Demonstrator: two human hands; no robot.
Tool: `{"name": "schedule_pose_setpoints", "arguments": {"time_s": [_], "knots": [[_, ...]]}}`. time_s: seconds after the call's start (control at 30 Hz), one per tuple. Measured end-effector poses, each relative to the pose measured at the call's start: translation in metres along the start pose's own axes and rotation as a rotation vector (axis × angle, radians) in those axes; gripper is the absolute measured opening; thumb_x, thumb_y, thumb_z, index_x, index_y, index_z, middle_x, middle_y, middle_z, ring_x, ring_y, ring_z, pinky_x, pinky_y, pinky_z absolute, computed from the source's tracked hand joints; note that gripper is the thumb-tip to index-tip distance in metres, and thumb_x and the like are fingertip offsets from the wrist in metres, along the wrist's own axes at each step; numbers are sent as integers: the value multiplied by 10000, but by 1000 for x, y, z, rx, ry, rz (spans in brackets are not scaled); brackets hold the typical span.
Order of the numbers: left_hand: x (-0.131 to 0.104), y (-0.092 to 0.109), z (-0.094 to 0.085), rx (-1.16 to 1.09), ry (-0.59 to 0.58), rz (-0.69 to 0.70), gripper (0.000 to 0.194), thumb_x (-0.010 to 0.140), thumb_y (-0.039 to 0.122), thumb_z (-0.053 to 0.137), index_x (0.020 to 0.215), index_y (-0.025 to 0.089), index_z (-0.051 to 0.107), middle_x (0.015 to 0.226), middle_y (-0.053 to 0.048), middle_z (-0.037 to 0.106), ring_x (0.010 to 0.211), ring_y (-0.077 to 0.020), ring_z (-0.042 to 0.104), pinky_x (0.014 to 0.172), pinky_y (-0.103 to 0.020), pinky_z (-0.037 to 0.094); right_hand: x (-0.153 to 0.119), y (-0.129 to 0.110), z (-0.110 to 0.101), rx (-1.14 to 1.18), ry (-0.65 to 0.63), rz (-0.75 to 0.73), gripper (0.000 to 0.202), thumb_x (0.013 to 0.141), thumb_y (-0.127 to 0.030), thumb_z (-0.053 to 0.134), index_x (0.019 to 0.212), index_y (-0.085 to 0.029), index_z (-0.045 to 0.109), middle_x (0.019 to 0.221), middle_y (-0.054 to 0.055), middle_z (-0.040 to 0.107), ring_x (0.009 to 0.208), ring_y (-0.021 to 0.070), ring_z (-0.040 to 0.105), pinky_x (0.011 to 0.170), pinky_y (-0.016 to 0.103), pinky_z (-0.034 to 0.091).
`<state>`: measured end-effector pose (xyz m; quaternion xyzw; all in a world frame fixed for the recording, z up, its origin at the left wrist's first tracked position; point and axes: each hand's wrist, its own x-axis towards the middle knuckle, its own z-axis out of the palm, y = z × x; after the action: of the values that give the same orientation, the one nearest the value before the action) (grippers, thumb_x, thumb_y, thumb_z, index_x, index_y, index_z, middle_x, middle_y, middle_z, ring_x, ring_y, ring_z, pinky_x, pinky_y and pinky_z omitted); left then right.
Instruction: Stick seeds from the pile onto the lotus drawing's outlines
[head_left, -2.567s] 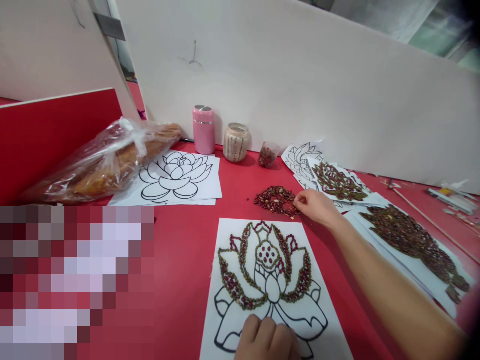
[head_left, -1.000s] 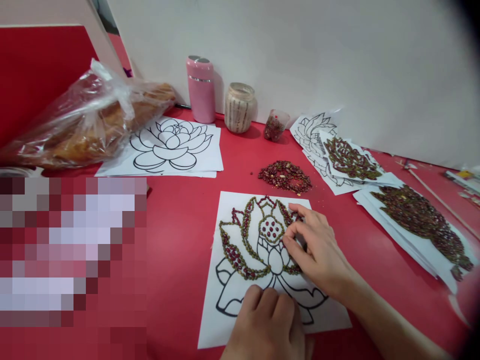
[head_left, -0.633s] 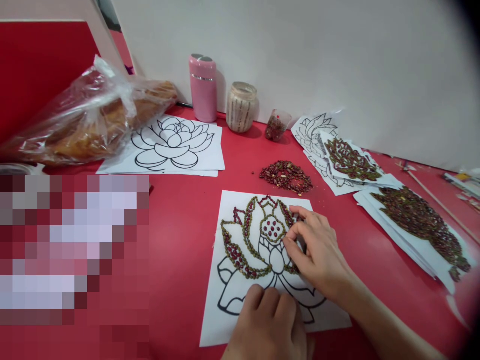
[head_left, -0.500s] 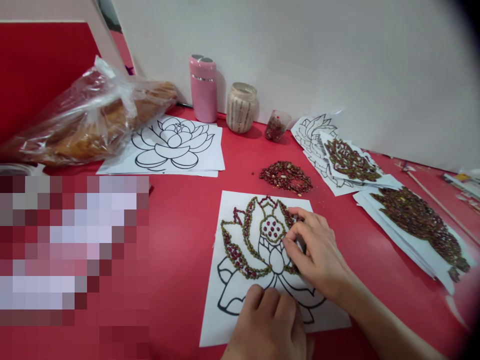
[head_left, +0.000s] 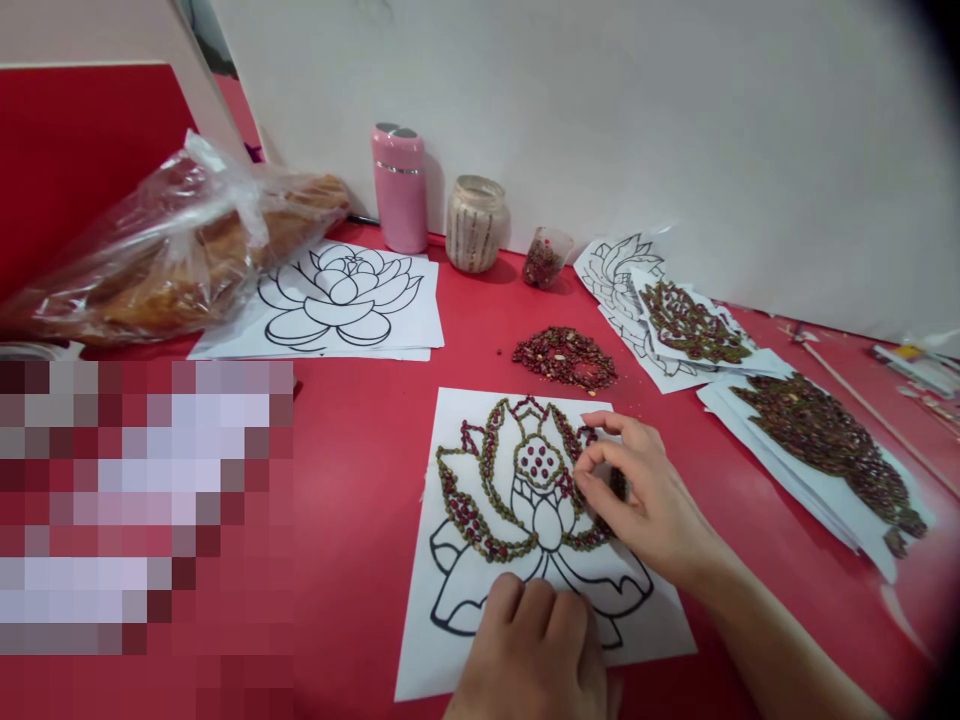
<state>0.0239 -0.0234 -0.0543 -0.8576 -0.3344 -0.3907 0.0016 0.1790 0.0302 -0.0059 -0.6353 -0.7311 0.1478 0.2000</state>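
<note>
A white sheet with a lotus line drawing [head_left: 450,665] lies before me. Green beans [head_left: 487,470] trace several petals, and red beans [head_left: 465,515] fill parts of them and dot the seed pod. My right hand [head_left: 637,490] hovers over the right petals, thumb and forefinger pinched close together. Anything between those fingertips is too small to make out. My left hand [head_left: 536,640] rests on the sheet's lower edge with its fingers curled under, so the fingertips are hidden.
Beyond the sheet is a pile of red beans [head_left: 566,357]. Behind stand a pink flask [head_left: 401,195], a glass jar [head_left: 476,225] and a small bean cup [head_left: 544,262]. Bean-covered papers [head_left: 832,450] lie right; a plastic bag [head_left: 202,250] and another lotus drawing [head_left: 409,335] lie left.
My right hand has shifted slightly right, off the seed pod's edge, uncovering a few red beans just below it. My left hand stays put on the sheet. The view has tilted slightly.
</note>
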Motion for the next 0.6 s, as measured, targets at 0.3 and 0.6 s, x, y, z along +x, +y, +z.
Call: {"name": "schedule_pose_setpoints", "arguments": {"time_s": [0.3, 0.6], "knots": [[-6, 0, 2, 7, -32, -3, 53, 672, 127, 515, 704, 166, 531, 589, 22, 466, 511, -134, 426, 496, -293, 282, -2, -6, 1, 26, -63, -36, 113, 781, -231, 496, 721, -222, 592, 1168, 77, 452, 1116, 269, 382, 604, 307, 480], [-8, 2, 5, -28, 0, -50, 80, 667, 106, 498, 667, 159, 558, 570, 5, 469, 513, -144, 426, 480, -298, 291, -3, -7, 3, -11, -45, -40, 116, 786, -237, 496, 720, -227, 591, 1155, 70, 465, 1099, 255, 395, 810, 408, 437]]}}
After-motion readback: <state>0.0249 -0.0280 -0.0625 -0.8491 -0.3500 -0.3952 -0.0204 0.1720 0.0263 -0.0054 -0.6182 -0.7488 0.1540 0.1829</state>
